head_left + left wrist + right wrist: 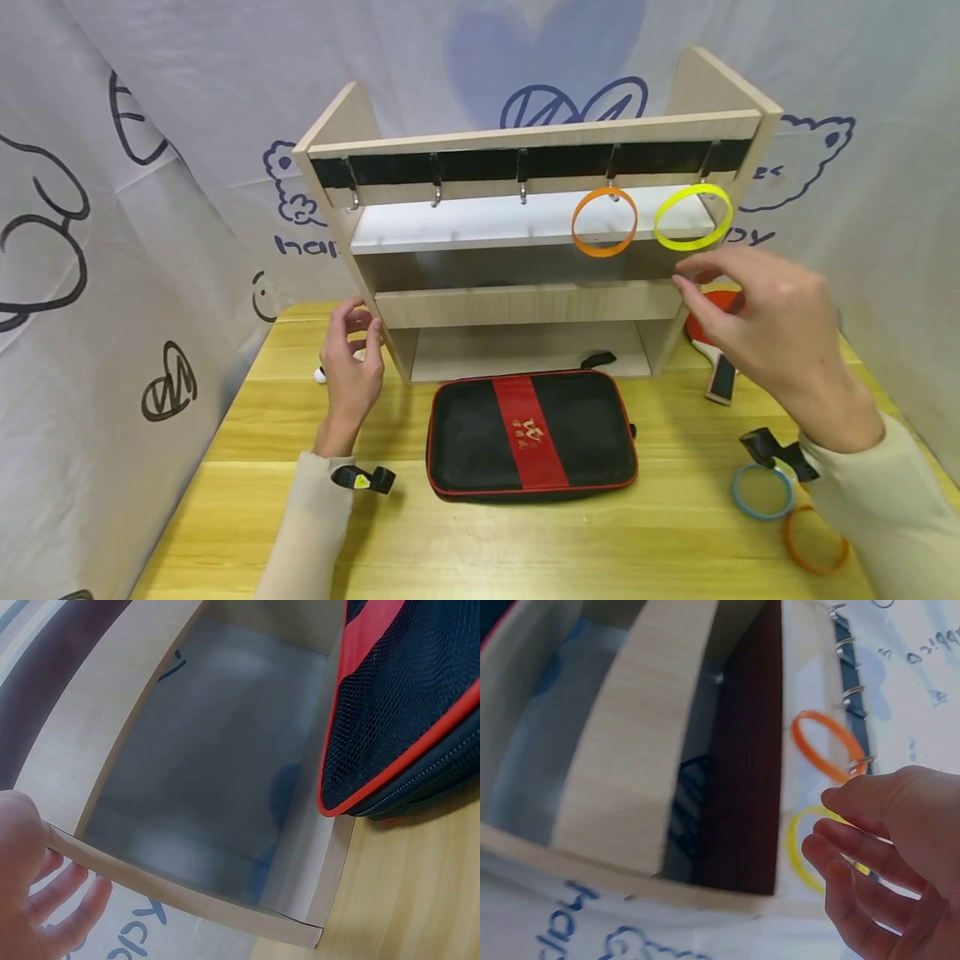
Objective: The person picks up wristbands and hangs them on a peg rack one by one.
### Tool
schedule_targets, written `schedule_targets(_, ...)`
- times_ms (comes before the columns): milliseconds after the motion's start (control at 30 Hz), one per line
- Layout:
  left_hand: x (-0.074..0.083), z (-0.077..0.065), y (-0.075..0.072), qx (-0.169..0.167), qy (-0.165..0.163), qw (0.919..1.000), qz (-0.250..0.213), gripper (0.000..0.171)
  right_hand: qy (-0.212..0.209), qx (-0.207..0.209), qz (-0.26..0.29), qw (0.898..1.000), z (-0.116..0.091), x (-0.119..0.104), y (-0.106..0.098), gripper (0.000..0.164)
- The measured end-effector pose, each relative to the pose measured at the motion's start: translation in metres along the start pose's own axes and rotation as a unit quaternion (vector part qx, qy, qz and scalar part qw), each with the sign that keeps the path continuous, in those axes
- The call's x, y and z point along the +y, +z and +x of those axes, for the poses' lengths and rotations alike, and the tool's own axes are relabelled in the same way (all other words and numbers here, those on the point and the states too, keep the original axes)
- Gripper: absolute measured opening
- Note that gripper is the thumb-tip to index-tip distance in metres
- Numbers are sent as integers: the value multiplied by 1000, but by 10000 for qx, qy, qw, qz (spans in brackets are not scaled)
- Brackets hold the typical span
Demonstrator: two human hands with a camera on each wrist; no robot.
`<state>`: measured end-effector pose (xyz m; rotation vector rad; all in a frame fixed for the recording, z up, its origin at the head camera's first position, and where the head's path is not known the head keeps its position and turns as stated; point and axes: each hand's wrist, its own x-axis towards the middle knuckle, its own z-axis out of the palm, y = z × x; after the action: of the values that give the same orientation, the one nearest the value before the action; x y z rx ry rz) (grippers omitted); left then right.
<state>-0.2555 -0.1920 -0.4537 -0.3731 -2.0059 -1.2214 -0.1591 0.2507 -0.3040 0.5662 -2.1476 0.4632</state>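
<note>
A wooden shelf rack stands on the table with a row of hooks along its upper front. My left hand holds the front edge of its left side panel, fingers on the outer face and thumb at the edge. From the rightmost hook hangs a yellow ring; an orange ring hangs from the hook beside it. Just below the yellow ring, my right hand is raised with loosely bent fingers, thumb and forefinger slightly apart and nothing between them. In the right wrist view its fingers overlap the yellow ring.
A black zip case with a red stripe lies before the rack. To the right are a red table tennis bat, a blue ring and another orange ring. A white ball shows beside the left hand. A patterned curtain hangs behind.
</note>
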Motion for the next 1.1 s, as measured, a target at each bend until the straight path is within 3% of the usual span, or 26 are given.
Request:
schedule_targets(333, 0, -1, 0, 0, 44, 10000, 13, 34, 574, -541, -437, 9959, -45, 25, 3, 14)
schedule_targets(633, 1, 0, 0, 11, 17, 10000, -34, 33, 1005, -887, -401, 9902, -88, 55, 11, 14)
schedule_targets(867, 1, 1, -1, -32, 13, 10000, -12, 34, 1580, -1591, -464, 9734, -121, 76, 9, 11)
schedule_targets(1100, 2, 1, -2, -40, -19, 10000, -5, 34, 1693, -2402, -381, 9551, -146, 88, 6, 11)
